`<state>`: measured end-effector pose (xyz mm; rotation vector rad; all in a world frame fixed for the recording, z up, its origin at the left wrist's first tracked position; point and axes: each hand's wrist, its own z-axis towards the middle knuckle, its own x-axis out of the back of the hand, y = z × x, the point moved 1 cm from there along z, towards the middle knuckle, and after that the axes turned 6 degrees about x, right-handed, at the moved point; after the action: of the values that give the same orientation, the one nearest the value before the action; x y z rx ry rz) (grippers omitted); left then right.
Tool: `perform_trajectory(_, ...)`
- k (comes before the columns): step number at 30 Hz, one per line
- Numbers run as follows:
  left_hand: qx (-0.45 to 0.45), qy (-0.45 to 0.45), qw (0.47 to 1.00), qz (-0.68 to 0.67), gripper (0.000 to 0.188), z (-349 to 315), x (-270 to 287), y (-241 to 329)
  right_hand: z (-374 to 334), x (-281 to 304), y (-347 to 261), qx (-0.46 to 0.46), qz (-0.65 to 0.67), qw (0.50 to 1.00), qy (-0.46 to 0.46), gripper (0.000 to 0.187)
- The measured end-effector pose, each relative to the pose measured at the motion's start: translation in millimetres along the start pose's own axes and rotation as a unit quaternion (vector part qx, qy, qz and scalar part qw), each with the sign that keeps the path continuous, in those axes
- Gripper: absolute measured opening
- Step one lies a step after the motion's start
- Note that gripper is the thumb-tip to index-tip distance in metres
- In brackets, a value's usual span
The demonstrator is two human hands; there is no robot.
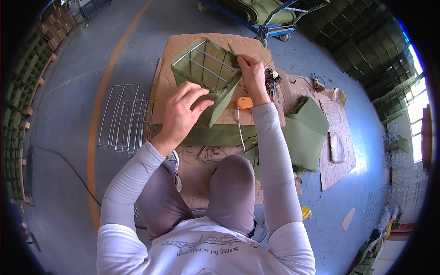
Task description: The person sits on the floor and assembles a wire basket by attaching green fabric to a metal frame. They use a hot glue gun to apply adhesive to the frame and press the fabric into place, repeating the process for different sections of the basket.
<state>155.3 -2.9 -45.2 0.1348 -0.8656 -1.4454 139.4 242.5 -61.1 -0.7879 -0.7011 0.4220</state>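
A wire frame basket (211, 61) with green fabric (223, 104) around its sides stands on the cardboard-topped work surface in front of me. Bare metal wires cross its top. My left hand (183, 110) is at the near rim, with thumb and fingers apart and nothing between them. At the far right corner of the basket, my right hand (253, 75) pinches the fabric edge. A short thin dark piece sticks up beside those fingertips; whether they hold it too is unclear. Just below the right wrist lies an orange device (244, 103) with a pale cord.
Bare wire frames (123, 118) stand on the floor to the left. Green fabric sheets (305, 133) lie right of the work surface, near flattened cardboard (341, 137). A blue cart (273, 32) carries rolled green fabric beyond. Green stacks (353, 41) line the far right.
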Motion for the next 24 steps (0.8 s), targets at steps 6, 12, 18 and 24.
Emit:
perform_trajectory(6,-0.003,-0.008,1.000,-0.014,0.020,5.9,-7.7,-1.3,-3.1,0.8,-3.1,-0.015,0.012,1.000,0.010,0.030)
perform_trajectory(12,-0.006,-0.003,1.000,0.004,0.014,13.8,-7.1,6.2,-4.5,2.8,-4.3,-0.006,0.008,1.000,0.004,0.030)
perform_trajectory(18,0.036,-0.025,0.999,0.025,0.014,18.2,-6.1,15.8,-2.4,6.5,-7.0,0.012,0.001,1.000,-0.023,0.030)
perform_trajectory(24,0.138,-0.070,0.988,-0.010,0.011,26.8,-9.9,12.5,2.3,8.1,-1.7,0.038,0.003,0.998,-0.044,0.031)
